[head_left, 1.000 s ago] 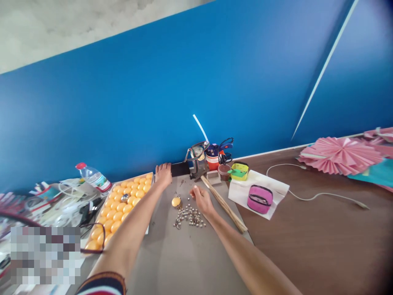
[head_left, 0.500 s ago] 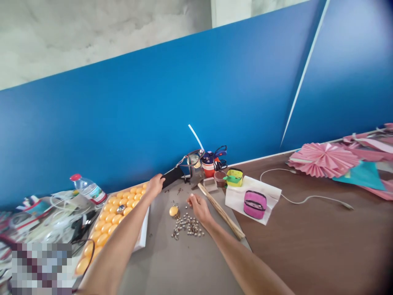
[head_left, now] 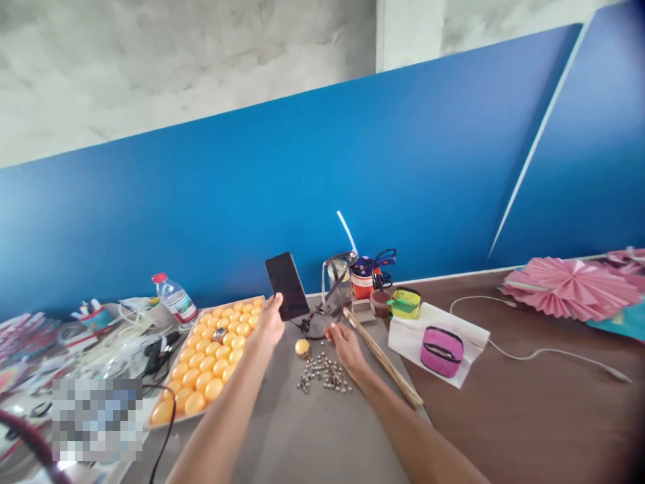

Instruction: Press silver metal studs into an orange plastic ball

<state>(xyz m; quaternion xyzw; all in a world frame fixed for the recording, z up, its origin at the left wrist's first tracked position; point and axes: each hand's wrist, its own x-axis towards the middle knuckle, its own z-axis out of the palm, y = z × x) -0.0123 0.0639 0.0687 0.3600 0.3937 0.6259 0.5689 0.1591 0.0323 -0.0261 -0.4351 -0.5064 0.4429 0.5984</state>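
My left hand (head_left: pixel 271 321) is closed on the lower edge of a black smartphone (head_left: pixel 287 286), whose dark face is turned toward me. The phone is tilted up above the far edge of the grey mat (head_left: pixel 312 430). My right hand (head_left: pixel 347 344) has its fingers curled together over the mat; whether something small is pinched in them I cannot make out. Just below and left of it are a loose heap of small shiny metallic beads (head_left: pixel 327 373) and a round piece with a yellow top (head_left: pixel 302 347).
Left: a tray of yellow domes (head_left: pixel 206 363), a red-capped bottle (head_left: pixel 176 300) and cluttered cables. Right: wooden sticks (head_left: pixel 385 359), a pink pouch (head_left: pixel 442 351) on white paper, a yellow-green container (head_left: pixel 406 302) and pink paper fans (head_left: pixel 569 289). Behind stands a blue partition (head_left: pixel 302 181).
The phone has swung from nearly flat to a raised tilt, its face now toward me. My view has shifted left. The right hand stays curled near the beads.
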